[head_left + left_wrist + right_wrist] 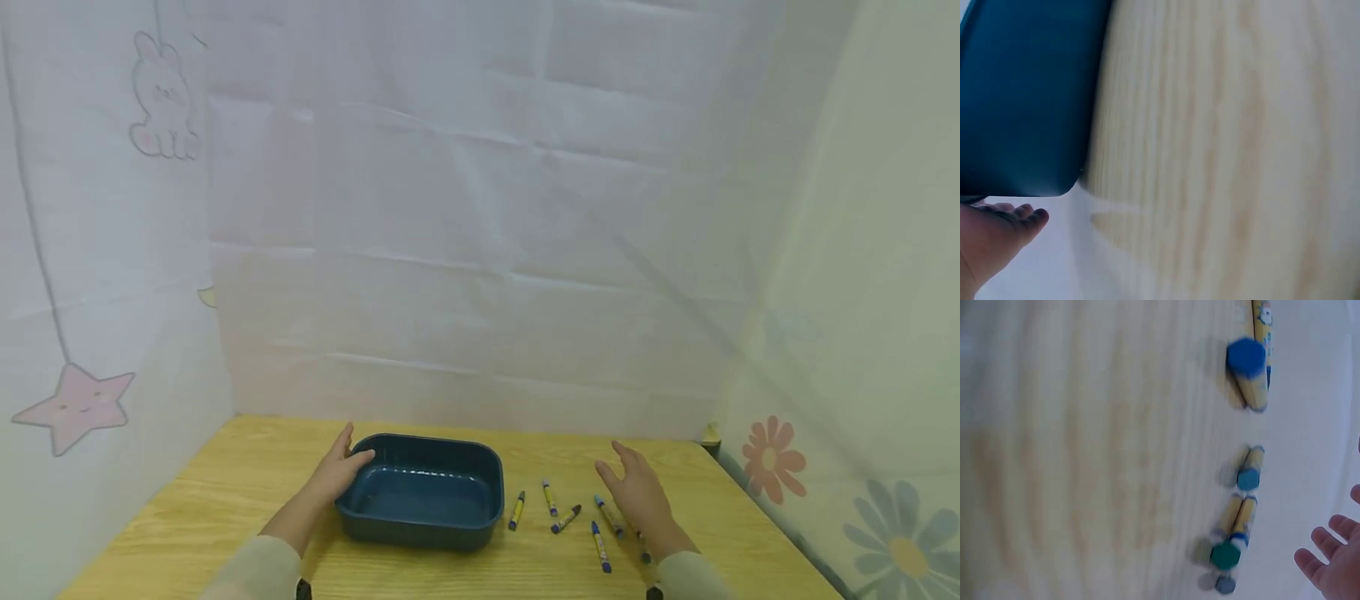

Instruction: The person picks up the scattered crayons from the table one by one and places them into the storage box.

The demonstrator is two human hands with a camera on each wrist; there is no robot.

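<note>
A dark blue rectangular tub (pixel 423 492) sits on the wooden table (pixel 225 500), and nothing shows inside it. My left hand (pixel 341 468) rests against the tub's far left corner, thumb on the rim, fingers straight. In the left wrist view the tub (pixel 1022 94) fills the upper left with my fingertips (pixel 1025 215) below it. Several blue and yellow crayons (pixel 562 518) lie scattered to the right of the tub. My right hand (pixel 637 492) hovers open over the rightmost crayons, holding nothing. The right wrist view shows crayons (pixel 1249 369) lying on the wood and my open fingers (pixel 1329 550) at the lower right.
White cloth walls with star, rabbit and flower prints enclose the table on three sides. The table's right edge (pixel 765 517) runs close to my right hand. Bare wood lies left of the tub.
</note>
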